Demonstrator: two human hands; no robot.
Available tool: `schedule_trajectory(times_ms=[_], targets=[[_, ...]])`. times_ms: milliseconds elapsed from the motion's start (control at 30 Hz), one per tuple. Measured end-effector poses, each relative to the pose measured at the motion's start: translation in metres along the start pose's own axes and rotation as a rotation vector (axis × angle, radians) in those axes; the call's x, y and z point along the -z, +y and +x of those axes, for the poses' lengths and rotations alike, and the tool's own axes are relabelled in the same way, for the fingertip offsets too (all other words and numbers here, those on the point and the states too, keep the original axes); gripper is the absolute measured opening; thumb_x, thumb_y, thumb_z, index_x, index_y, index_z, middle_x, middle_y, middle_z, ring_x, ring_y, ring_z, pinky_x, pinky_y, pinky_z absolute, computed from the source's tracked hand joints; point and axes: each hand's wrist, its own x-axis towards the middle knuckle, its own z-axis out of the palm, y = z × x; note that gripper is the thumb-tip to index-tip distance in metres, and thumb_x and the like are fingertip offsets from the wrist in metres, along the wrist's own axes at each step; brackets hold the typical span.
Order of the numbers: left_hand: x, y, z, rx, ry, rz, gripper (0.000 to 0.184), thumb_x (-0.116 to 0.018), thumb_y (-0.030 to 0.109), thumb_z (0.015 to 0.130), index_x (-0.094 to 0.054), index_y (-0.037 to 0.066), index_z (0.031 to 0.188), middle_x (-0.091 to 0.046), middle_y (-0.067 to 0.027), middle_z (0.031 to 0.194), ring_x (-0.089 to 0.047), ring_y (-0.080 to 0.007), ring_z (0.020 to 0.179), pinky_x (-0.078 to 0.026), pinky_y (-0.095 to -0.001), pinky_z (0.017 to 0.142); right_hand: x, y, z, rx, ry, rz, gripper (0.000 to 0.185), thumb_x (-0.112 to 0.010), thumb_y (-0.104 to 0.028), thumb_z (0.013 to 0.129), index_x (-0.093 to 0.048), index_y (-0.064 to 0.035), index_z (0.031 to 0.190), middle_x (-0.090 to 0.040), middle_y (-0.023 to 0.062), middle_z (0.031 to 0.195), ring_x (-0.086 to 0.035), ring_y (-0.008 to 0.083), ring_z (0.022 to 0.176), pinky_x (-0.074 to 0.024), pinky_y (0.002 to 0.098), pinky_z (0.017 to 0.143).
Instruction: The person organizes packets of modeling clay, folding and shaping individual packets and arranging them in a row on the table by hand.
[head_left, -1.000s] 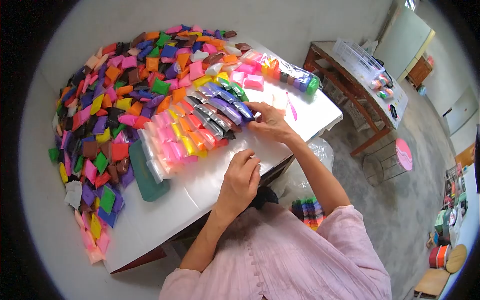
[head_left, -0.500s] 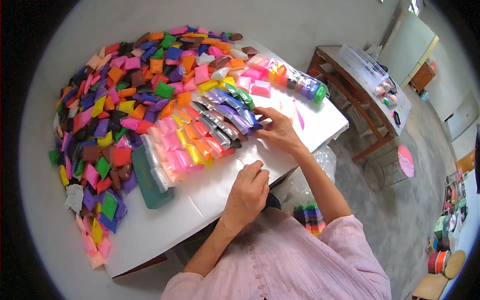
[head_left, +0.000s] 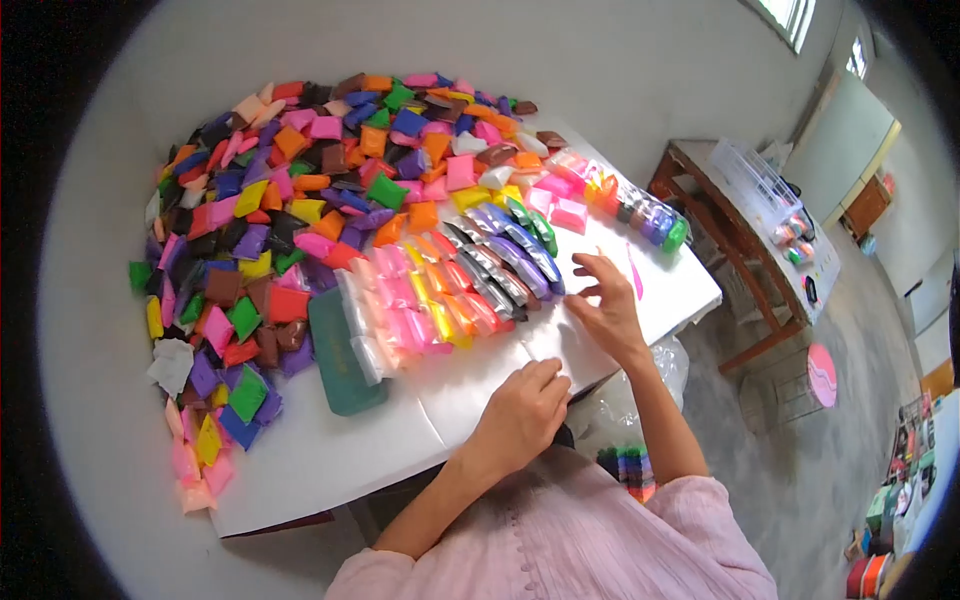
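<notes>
Rows of small shiny clay-like packets, sorted by colour from pale pink to green, lie on the white tabletop in front of me. My right hand hovers just right of the blue packets, apart from them, with thumb and fingers spread and nothing between them. Nearer the table's front edge, my left hand is curled, its fingertips turned under; whether it holds anything is hidden. A dark green flat case sits under the left end of the rows.
A large heap of loose coloured packets covers the back and left of the table. A clear tube of coloured packets and a pink tool lie at right. Behind are a wooden desk and a pink-topped stool.
My right hand has come away from the blue packets at the end of the rows, and its fingers have spread. The left hand stays curled. The whole view has shifted.
</notes>
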Motion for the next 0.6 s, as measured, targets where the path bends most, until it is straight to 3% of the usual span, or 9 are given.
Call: schedule_trajectory(times_ms=[133, 200, 267, 300, 333, 367, 433, 600], targets=[[0.029, -0.008, -0.011, 0.13, -0.014, 0.151, 0.008, -0.065, 0.007, 0.085, -0.062, 0.001, 0.088, -0.058, -0.015, 0.091, -0.06, -0.0324, 0.085, -0.05, -0.0415, 0.075, 0.009, -0.047, 0.017, 0.098, 0.076, -0.05, 0.048, -0.066, 0.004, 0.076, -0.058, 0.0024, 0.124, -0.066, 0.0154, 0.11, -0.067, 0.022, 0.094, -0.0562, 0.0285, 0.069], [0.025, -0.023, -0.018, 0.101, 0.092, 0.157, 0.008, -0.066, 0.006, 0.082, -0.06, 0.002, 0.085, -0.055, -0.0154, 0.085, -0.058, -0.034, 0.08, -0.048, -0.0436, 0.072, 0.002, -0.067, 0.043, 0.077, -0.028, 0.017, 0.044, -0.064, 0.003, 0.078, -0.06, 0.0003, 0.122, -0.068, 0.0138, 0.103, -0.068, 0.022, 0.088, -0.055, 0.0292, 0.07], [0.017, -0.031, -0.02, 0.083, 0.148, 0.178, 0.009, -0.067, 0.006, 0.081, -0.06, 0.001, 0.084, -0.055, -0.0155, 0.084, -0.058, -0.0342, 0.08, -0.048, -0.0436, 0.072, -0.025, -0.07, 0.078, 0.219, -0.136, -0.026, 0.03, -0.062, -0.004, 0.082, -0.063, 0.0023, 0.112, -0.069, 0.0159, 0.095, -0.068, 0.0257, 0.083, -0.0533, 0.0356, 0.072], [0.017, -0.03, -0.019, 0.039, 0.119, 0.232, 0.01, -0.067, 0.007, 0.079, -0.06, 0.001, 0.083, -0.055, -0.0154, 0.083, -0.058, -0.034, 0.079, -0.048, -0.0432, 0.071, -0.037, -0.087, 0.098, 0.221, -0.268, -0.065, 0.035, -0.065, -0.002, 0.083, -0.064, -0.0015, 0.118, -0.071, 0.0098, 0.1, -0.066, 0.0172, 0.088, -0.054, 0.0315, 0.078], [0.016, -0.03, -0.019, 0.04, 0.118, 0.226, 0.01, -0.067, 0.007, 0.079, -0.06, 0.001, 0.083, -0.055, -0.0152, 0.083, -0.058, -0.0337, 0.079, -0.048, -0.0428, 0.071, -0.06, -0.08, 0.121, 0.28, -0.336, -0.046, 0.034, -0.065, -0.008, 0.084, -0.064, -0.0028, 0.117, -0.07, 0.0117, 0.1, -0.067, 0.0206, 0.09, -0.0532, 0.033, 0.081], [0.016, -0.031, -0.019, 0.041, 0.118, 0.222, 0.011, -0.067, 0.007, 0.079, -0.059, 0.001, 0.082, -0.055, -0.015, 0.083, -0.058, -0.0334, 0.079, -0.048, -0.0424, 0.072, -0.078, -0.089, 0.143, 0.238, -0.419, -0.248, 0.035, -0.067, -0.017, 0.083, -0.064, -0.0027, 0.115, -0.07, 0.0143, 0.101, -0.067, 0.0274, 0.093, -0.0529, 0.0378, 0.083], [0.018, -0.031, -0.02, 0.049, 0.115, 0.2, 0.011, -0.068, 0.007, 0.078, -0.059, 0.002, 0.081, -0.056, -0.0142, 0.083, -0.058, -0.0326, 0.079, -0.048, -0.0416, 0.072, -0.123, -0.086, 0.182, 0.318, -0.481, -0.46, 0.038, -0.067, -0.023, 0.081, -0.064, -0.0008, 0.112, -0.07, 0.0164, 0.103, -0.066, 0.034, 0.097, -0.0516, 0.042, 0.086], [0.017, -0.036, -0.022, 0.02, 0.129, 0.171, 0.01, -0.068, 0.006, 0.077, -0.06, 0.001, 0.08, -0.055, -0.0134, 0.081, -0.058, -0.0317, 0.077, -0.048, -0.0418, 0.071, -0.214, -0.053, 0.24, 0.222, -0.59, -0.64, 0.047, -0.076, -0.032, 0.071, -0.067, -0.002, 0.105, -0.069, 0.0196, 0.106, -0.064, 0.036, 0.104, -0.0501, 0.0413, 0.09]])
